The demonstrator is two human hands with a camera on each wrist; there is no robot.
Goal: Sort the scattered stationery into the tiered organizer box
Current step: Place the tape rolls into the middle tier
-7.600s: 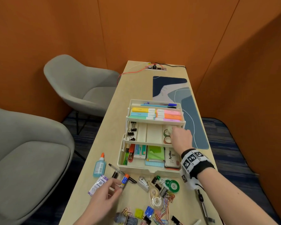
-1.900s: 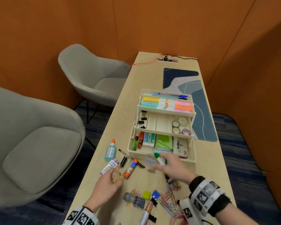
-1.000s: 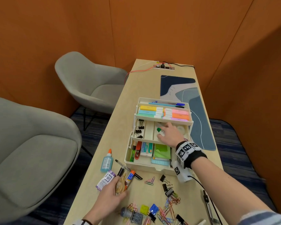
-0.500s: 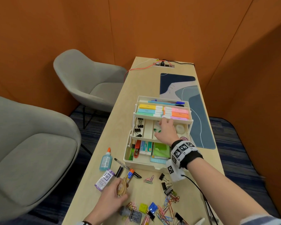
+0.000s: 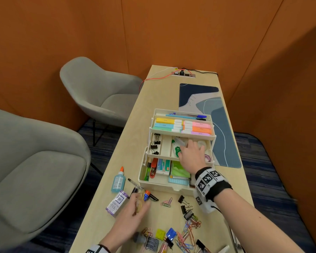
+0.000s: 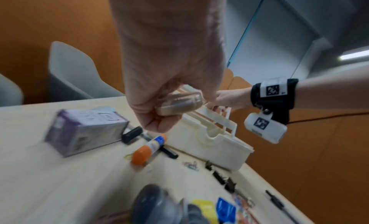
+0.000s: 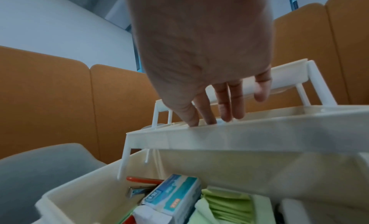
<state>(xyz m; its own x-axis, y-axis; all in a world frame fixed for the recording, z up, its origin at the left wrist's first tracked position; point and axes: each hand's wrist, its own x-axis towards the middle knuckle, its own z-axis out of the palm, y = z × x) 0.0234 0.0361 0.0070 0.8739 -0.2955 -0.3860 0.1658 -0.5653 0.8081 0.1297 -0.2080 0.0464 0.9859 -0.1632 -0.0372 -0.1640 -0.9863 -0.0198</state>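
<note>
The cream tiered organizer stands mid-table with its tiers fanned open. My right hand hovers over the middle tier with straight fingers and holds nothing. A green-and-white correction tape lies in that tier just left of the thumb. Highlighters fill the top tier. Staples and sticky notes sit in the bottom one. My left hand grips a small clear case of tan rubber bands just above the table, near the organizer's front left corner.
A glue bottle, a purple ink box, a glue stick and pens lie left of the organizer. Binder clips and paper clips are scattered near the front edge. A blue desk mat lies far right; grey chairs stand left.
My right hand carried the correction tape from the table into the middle tier and released it. The left hand has kept hold of the rubber band case, shifting slightly.
</note>
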